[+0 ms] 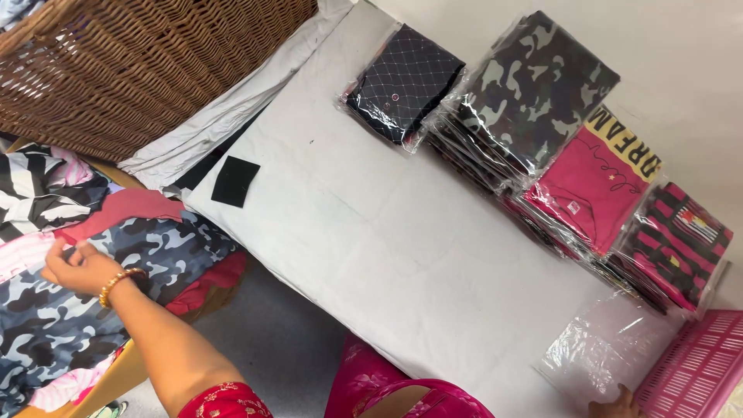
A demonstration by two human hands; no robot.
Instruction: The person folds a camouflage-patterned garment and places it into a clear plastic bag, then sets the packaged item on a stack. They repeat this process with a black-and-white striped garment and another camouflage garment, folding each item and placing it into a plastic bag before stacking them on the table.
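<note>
My left hand (75, 268), with a gold bangle on the wrist, reaches out to the left and pinches the edge of a blue-grey camouflage garment (54, 317) in a loose heap of clothes. A dark pink garment (128, 209) lies just above the hand. My right hand (615, 404) shows only as fingertips at the bottom edge, touching a stack of clear plastic bags (611, 348) on the white table (387, 240). Whether it grips the bags I cannot tell.
Along the table's far side stand stacks of bagged folded clothes: black quilted (404, 81), camouflage (534, 89), pink with a yellow band (596, 182), pink-and-black striped (675, 244). A pink plastic basket (700, 371) sits bottom right, a wicker basket (131, 62) top left, a black square (235, 180) on the table.
</note>
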